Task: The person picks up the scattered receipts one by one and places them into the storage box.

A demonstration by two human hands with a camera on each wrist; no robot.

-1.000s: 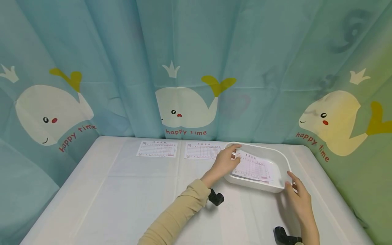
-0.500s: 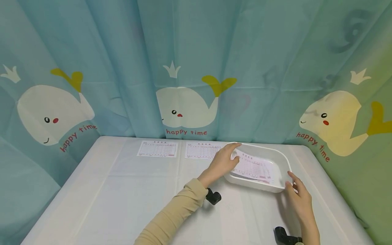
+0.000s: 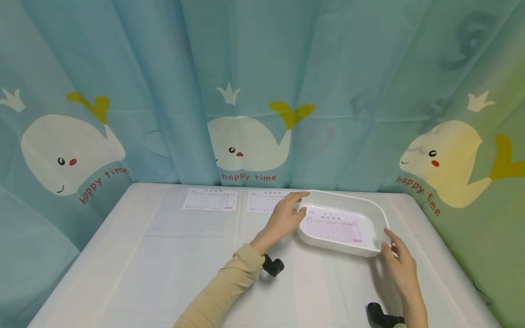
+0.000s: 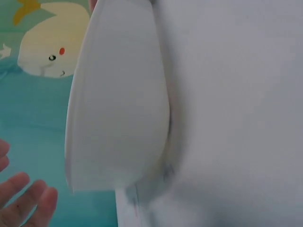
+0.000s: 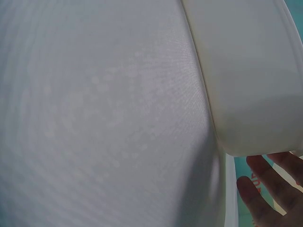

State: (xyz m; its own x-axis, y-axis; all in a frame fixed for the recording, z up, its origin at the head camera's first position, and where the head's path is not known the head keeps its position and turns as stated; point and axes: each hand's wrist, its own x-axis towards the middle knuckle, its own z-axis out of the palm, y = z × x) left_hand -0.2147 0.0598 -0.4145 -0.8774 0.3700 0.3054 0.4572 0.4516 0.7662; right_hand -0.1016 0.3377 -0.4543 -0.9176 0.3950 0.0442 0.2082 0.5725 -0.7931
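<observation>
In the head view, a white plastic tray (image 3: 344,248) sits at the back right of the table. Printed paper forms (image 3: 334,228) with pink lettering lie flat inside, their left ends partly hidden by the near rim and a hand. My left hand (image 3: 285,217) hovers at the tray's left end with fingers spread, holding nothing. In the left wrist view, its fingertips (image 4: 28,203) stand apart from the tray wall (image 4: 118,104). My right hand (image 3: 401,259) holds the tray's right end, thumb and index finger at the rim. In the right wrist view, its fingers (image 5: 267,177) reach the tray's end.
Two more printed forms, the left one (image 3: 210,199) and the middle one (image 3: 264,200), lie along the back of the white-covered table (image 3: 172,264). A black wrist-worn piece (image 3: 274,265) projects beside the left wrist. Blue whale-print curtains (image 3: 254,91) hang behind.
My left hand has let go of a form, which now lies flatter in the tray, and has moved left to the tray's end. My right hand has stayed at the right end.
</observation>
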